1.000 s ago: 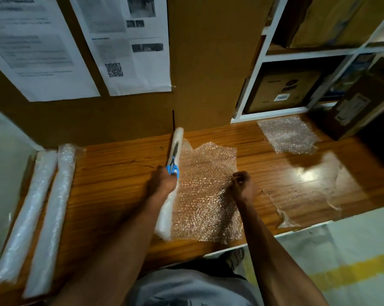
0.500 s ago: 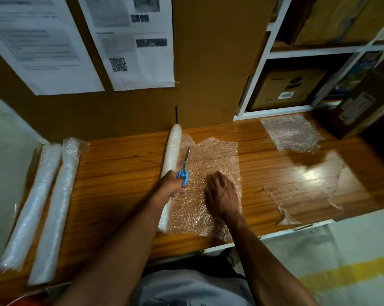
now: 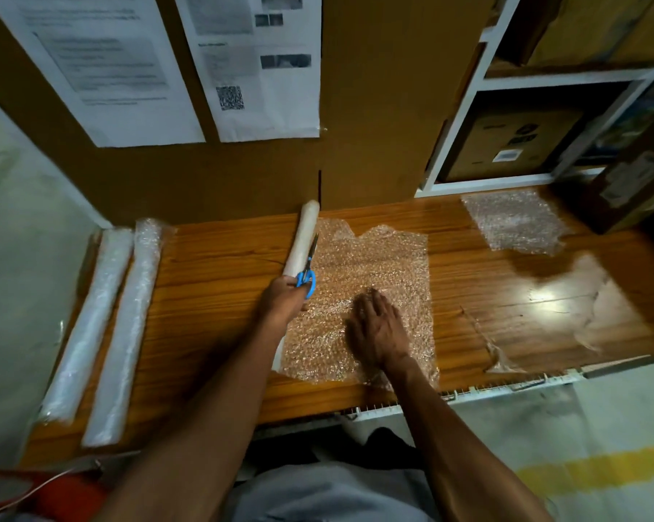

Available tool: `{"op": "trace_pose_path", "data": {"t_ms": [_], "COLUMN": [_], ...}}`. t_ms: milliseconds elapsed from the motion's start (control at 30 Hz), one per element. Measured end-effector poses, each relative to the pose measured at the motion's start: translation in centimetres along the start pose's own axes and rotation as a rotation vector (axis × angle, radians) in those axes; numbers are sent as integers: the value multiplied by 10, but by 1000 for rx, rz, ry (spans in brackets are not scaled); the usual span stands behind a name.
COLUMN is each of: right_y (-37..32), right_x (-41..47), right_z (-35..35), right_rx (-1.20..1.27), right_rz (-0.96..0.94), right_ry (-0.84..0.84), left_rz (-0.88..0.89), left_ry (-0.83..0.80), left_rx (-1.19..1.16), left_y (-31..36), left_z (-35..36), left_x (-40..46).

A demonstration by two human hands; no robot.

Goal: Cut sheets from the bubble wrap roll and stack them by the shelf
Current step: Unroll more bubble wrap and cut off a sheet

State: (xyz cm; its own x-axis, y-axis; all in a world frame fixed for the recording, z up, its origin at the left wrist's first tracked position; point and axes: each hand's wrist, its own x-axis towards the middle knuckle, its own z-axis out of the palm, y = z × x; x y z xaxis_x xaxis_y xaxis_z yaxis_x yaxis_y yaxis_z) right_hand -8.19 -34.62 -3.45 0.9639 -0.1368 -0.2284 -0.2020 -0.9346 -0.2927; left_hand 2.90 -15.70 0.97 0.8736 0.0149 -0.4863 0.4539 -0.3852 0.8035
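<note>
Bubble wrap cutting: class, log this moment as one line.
left hand: grips scissors beside roll | right hand: flat on unrolled sheet | cut sheet: by shelf

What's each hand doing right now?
Left hand: grips the scissors beside the roll.
Right hand: open, flat on the bubble wrap.

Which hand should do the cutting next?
The left hand, probably. It already grips the blue scissors right beside the roll, while the right hand lies flat on the unrolled sheet, holding it down.
</note>
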Motion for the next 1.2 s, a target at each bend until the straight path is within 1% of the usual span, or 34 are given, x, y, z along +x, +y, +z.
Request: {"op": "trace_pose_path", "data": {"t_ms": [100,167,300,400,467,533,567,633,667,700,767,867,933,1000,1100,1133,1200], "right_y": [-7,-2,6,13,15,17,18,20,22,22,21,15,9,5,-1,-2,-3], "right_x": [-11,-12,-10,-15,-24,-33,-38,-44,-44,-46,-48,-56,-63,-68,-73,-74,-75], "right_z": [13,17,2,-2,5,13,17,21,22,23,26,33,39,43,45,45,45], "right_rx": [-43,-76,-74,-18,-23,-56,-72,-79,-69,-52,-1,72,78,46,36,36,33], "right_rz": [-83,-66,1,-18,-64,-85,-81,-67,-66,-75,-129,-253,-345,-423,-440,-434,-436], "right_ry": [-48,-74,-95,-59,-94,-122,-121,-109,-96,-81,-31,51,92,105,125,139,150], "left_rz": [-69,-90,-157,-231,-270,-281,-268,-225,-200,-172,-121,-98,-122,-135,-152,-167,-211], "left_ry": [-124,-168,-244,-276,-244,-137,-64,84,133,165,179,83,-1,-51,-105,-126,-205], "left_rx": [-139,-175,-244,-218,-191,-191,-169,-27,44,80,66,37,83,148,203,180,51], "left_y": [2,6,7,-8,-23,-38,-46,-59,-61,-61,-63,-62,-68,-74,-77,-78,-79], "left_z": [12,16,19,20,21,19,16,7,1,-3,-8,-4,3,7,9,7,1], "left_x": [-14,-23,-38,-47,-49,-51,-50,-50,-54,-61,-71,-87,-93,-98,-105,-107,-110]}}
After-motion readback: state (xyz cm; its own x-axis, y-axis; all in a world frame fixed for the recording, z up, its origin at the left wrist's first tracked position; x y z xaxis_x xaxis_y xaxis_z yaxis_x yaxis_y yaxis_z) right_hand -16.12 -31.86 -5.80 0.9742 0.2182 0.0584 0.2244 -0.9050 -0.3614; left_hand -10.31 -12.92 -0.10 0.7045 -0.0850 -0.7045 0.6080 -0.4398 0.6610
